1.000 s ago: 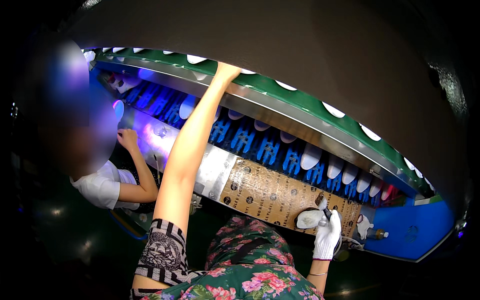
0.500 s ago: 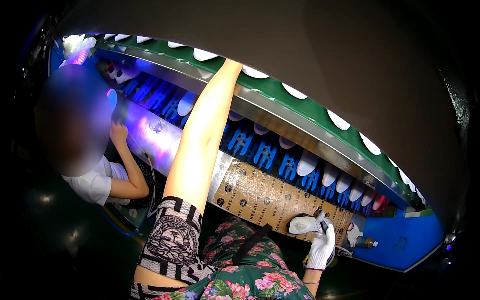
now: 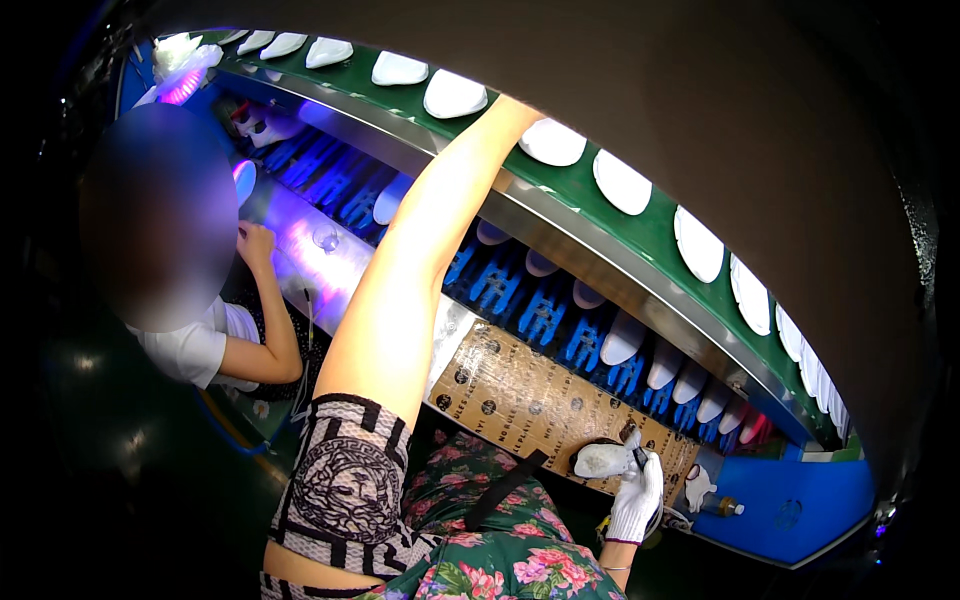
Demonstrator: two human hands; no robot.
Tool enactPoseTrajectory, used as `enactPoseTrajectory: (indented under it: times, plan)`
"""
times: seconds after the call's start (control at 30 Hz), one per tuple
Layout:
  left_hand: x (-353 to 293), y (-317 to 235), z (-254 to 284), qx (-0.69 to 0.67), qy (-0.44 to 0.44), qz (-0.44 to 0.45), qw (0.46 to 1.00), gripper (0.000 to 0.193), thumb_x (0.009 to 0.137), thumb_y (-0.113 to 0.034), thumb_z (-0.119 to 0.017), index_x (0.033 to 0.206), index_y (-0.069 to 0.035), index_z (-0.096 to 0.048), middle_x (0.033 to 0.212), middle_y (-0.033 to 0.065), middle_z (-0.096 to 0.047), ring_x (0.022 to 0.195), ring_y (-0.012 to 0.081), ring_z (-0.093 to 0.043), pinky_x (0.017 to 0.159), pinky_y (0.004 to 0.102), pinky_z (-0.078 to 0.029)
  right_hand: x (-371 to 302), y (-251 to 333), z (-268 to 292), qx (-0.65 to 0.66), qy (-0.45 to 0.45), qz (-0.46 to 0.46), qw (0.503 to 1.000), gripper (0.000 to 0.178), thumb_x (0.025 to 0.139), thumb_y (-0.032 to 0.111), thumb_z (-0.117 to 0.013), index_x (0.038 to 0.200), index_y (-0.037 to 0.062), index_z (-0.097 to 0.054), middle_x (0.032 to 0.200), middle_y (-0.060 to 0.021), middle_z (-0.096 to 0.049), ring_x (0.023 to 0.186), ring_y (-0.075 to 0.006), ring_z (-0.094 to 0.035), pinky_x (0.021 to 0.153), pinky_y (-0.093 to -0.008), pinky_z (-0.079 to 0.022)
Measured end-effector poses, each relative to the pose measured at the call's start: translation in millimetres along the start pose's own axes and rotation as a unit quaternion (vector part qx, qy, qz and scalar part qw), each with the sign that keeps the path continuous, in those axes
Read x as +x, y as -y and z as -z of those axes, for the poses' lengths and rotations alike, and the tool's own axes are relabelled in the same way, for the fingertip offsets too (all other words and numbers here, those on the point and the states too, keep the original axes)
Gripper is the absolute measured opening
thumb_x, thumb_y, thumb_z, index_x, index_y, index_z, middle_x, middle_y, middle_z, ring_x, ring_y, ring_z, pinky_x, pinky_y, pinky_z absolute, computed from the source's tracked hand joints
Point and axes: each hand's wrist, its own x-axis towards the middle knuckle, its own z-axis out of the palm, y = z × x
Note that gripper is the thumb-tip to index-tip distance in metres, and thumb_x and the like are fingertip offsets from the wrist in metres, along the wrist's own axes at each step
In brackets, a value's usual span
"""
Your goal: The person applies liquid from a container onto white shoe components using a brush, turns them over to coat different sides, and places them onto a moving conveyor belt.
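One small brush with a dark handle [image 3: 634, 441] is located beside a whitish, rounded object [image 3: 602, 461] at the brown-covered surface [image 3: 530, 395]. The white-gloved right hand [image 3: 637, 498] grasps it with its fingers. The left forearm [image 3: 430, 210] reaches across the green belt [image 3: 655, 212]; left fingers hidden, state indeterminable.

L arm [image 3: 410, 240] extd fwd, hand hidden; R hand [image 3: 637, 500] gloved, curled.

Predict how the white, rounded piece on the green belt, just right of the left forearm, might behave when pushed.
The white, rounded piece would probably slide rather than roll, since it lies broad and low on the green belt. It may keep its shape, as its smooth visible outline shows no sagging. Weight is hard to judge.
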Motion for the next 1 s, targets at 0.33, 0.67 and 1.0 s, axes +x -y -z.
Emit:
enactPoseTrajectory:
  times: [0.33, 0.67, 1.0]
  plan:
    - [-86.9, 56.1, 83.5, 0.136, -0.063, -0.097, 0.984, 0.039, 0.079, -0.034, -0.074, 0.110, -0.011, -0.070, 0.111, 0.0089, -0.067, 0.111, 0.0335, -0.055, 0.090, 0.0448, -0.042, 9.9, -11.4, 0.4, 0.007, -0.002, -0.033, 0.999, 0.024, 0.096, 0.018, -0.062, 0.113, 0.0016, -0.061, 0.099, -0.0072, -0.066, 0.078, -0.0127, -0.061, 0.063, -0.0216, -0.048]
    - [-229.3, 56.3, 168.3, -0.345, -0.090, 0.145, 0.923, 0.018, 0.083, -0.003, -0.073, 0.098, 0.002, -0.063, 0.108, 0.0080, -0.057, 0.095, 0.0174, -0.064, 0.079, 0.0267, -0.055, 28.7, -10.4, -12.3, 0.046, 0.041, -0.068, 0.996, 0.028, 0.093, 0.016, -0.067, 0.116, 0.0011, -0.063, 0.104, -0.0078, -0.068, 0.078, -0.0133, -0.062, 0.063, -0.0226, -0.050]
    - [-337.4, -33.4, 270.7, -0.283, -0.344, 0.175, 0.878, 0.029, 0.092, -0.007, -0.047, 0.120, -0.003, -0.047, 0.120, 0.0150, -0.057, 0.108, 0.0219, -0.055, 0.096, 0.0356, -0.045, 6.9, 28.2, -60.0, 0.087, 0.133, -0.079, 0.984, 0.030, 0.093, 0.012, -0.065, 0.120, 0.0002, -0.058, 0.108, -0.0098, -0.065, 0.082, -0.0142, -0.058, 0.067, -0.0246, -0.047]
